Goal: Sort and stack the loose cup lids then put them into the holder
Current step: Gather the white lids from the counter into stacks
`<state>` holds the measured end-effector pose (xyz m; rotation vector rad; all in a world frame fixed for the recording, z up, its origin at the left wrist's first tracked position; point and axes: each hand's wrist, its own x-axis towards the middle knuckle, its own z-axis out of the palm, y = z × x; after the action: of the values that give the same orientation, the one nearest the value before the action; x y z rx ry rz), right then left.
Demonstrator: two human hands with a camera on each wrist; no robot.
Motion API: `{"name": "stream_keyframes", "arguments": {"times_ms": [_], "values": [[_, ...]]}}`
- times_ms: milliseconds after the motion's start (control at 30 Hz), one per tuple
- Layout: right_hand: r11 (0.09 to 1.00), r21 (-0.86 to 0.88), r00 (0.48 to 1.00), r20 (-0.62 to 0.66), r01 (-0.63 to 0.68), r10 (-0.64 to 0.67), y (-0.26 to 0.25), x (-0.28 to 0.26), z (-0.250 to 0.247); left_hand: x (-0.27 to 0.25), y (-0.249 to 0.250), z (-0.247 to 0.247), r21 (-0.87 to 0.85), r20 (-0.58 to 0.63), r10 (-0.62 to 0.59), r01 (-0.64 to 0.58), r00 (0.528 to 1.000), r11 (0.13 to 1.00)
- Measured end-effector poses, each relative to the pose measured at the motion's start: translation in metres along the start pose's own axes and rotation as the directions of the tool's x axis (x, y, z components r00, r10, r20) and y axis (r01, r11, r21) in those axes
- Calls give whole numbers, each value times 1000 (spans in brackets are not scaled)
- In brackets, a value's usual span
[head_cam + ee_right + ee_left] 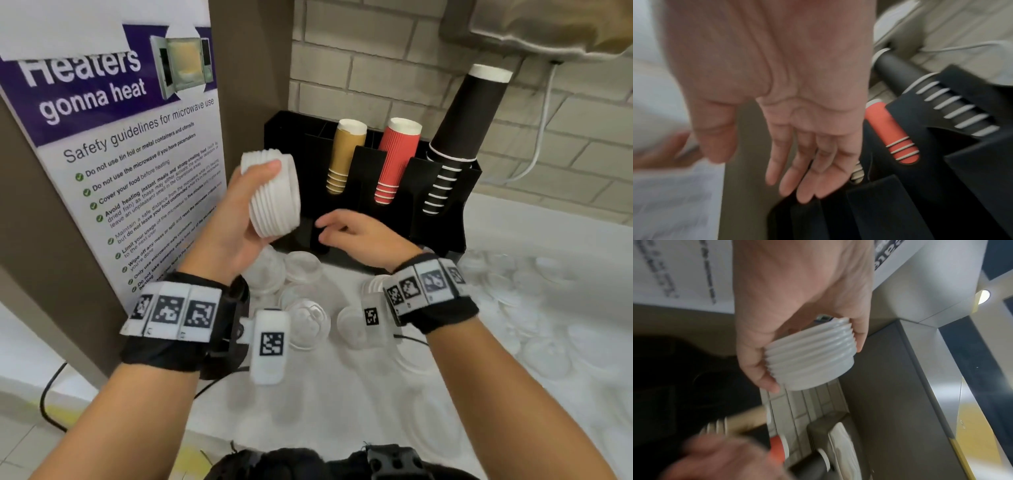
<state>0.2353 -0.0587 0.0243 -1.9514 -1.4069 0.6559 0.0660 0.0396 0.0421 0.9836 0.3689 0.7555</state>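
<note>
Hands: left [239,219] grips one lid stack [274,195]; right [359,240] empty.

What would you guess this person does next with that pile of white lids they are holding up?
Probably lower the stack of white plastic lids into the black holder, at its open left end. The left hand grips the stack just above there, and the right hand hovers open beside it.

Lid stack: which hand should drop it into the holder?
Left, probably. The left hand already grips the lid stack near the holder; the right hand is open, holding nothing.
</note>
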Motion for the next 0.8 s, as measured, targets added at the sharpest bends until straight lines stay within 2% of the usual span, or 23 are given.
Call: {"name": "stream_keyframes", "arguments": {"times_ms": [67,133,233,267,300,400,467,533,633,800], "values": [[962,-265,972,235,61,3,-3,16,15,0,9,-6,27,9,10,-10,1000,1000],[866,-458,899,438,202,22,-8,25,37,-3,12,-12,43,1,27,-27,1000,999],[705,-613,818,569,357,80,-10,28,72,-8,11,-19,29,0,41,-41,999,999],[654,-648,807,583,390,96,-9,28,81,-10,11,-21,23,6,44,-44,999,999],[643,-654,811,579,398,87,-8,29,85,-12,10,-22,20,12,46,-46,999,999],[757,-563,895,442,330,-62,-12,42,81,-14,11,-22,26,14,52,-52,999,998],[757,-575,924,369,311,-100,-18,56,80,-15,11,-20,23,-4,54,-54,999,998],[726,-614,919,390,309,-61,-24,64,85,-15,10,-19,24,-27,53,-53,998,998],[738,-594,905,422,319,-52,-23,69,94,-16,9,-18,40,-43,56,-54,998,998],[774,-561,926,370,292,-80,-19,73,89,-16,8,-17,48,-59,49,-46,997,998]]}}
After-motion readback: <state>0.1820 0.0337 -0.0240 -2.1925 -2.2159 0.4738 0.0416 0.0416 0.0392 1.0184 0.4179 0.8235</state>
